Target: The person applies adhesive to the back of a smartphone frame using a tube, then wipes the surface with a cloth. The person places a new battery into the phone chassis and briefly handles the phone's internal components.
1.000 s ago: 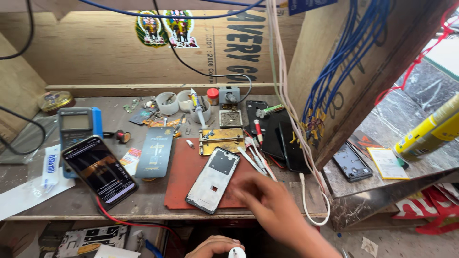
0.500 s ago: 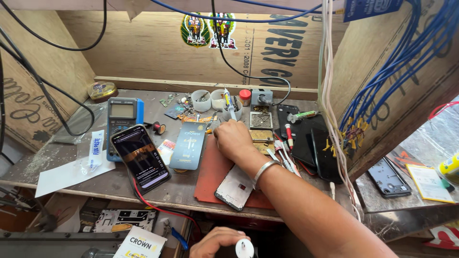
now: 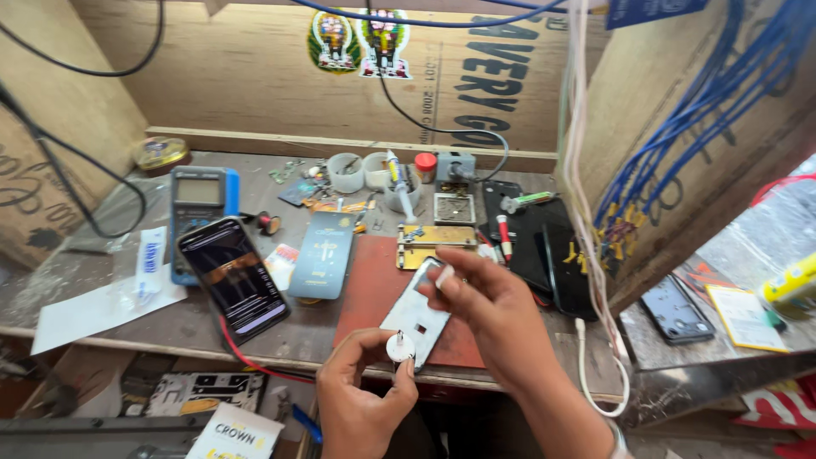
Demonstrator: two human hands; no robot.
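Left hand [image 3: 361, 399] pinches a small white cap [image 3: 399, 347] at the near edge of the red mat [image 3: 374, 289]; right hand [image 3: 489, 306] holds a tiny white bit w/ fingertips above the opened phone [image 3: 416, 310] lying on the mat. Step looks like applying something to the phone; next move prob. needs a steady, careful touch.

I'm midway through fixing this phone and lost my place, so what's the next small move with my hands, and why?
Probably bring the small white bottle in your left hand up to the phone. Its tip already points up near the phone's lower edge, and your right hand is holding the phone tilted above the red mat.
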